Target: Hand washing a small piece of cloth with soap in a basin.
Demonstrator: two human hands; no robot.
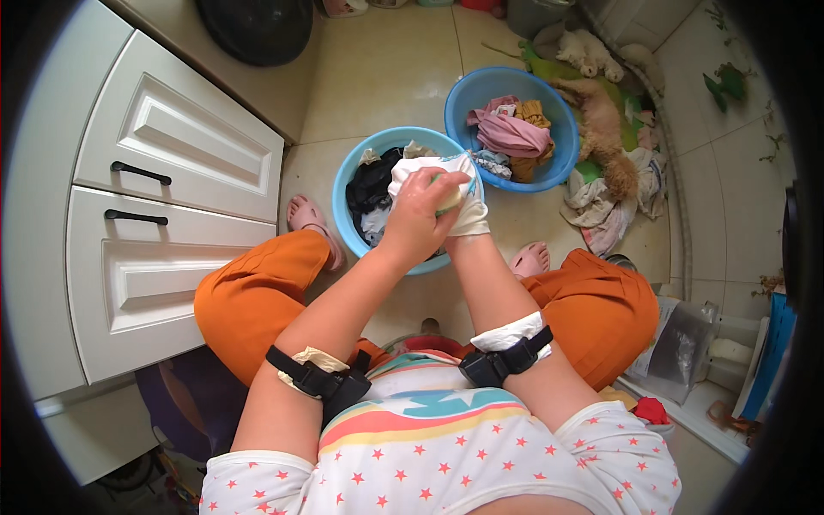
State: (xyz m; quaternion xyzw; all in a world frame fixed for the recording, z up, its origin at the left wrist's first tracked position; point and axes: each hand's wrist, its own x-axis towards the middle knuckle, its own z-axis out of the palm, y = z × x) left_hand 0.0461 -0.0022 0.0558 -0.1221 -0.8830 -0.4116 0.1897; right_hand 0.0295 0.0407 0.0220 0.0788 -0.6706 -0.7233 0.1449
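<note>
Over the light blue basin [343, 225], my left hand [421, 210] is closed around a pale yellow-green bar that looks like soap [450, 194]. It presses this against a white garment [470, 215] with blue marks. The same garment covers my right hand, with only the wrist [468, 245] showing below it, so those fingers are hidden. Dark and grey clothes [371, 190] lie in the basin under my hands.
A second blue basin [562, 163] with pink and mustard clothes [513, 133] stands just beyond, to the right. Curly-haired tan [608, 137] and white [588, 53] dogs lie near crumpled cloths [601, 202]. White cabinets [172, 206] line the left; my orange-trousered knees flank the near basin.
</note>
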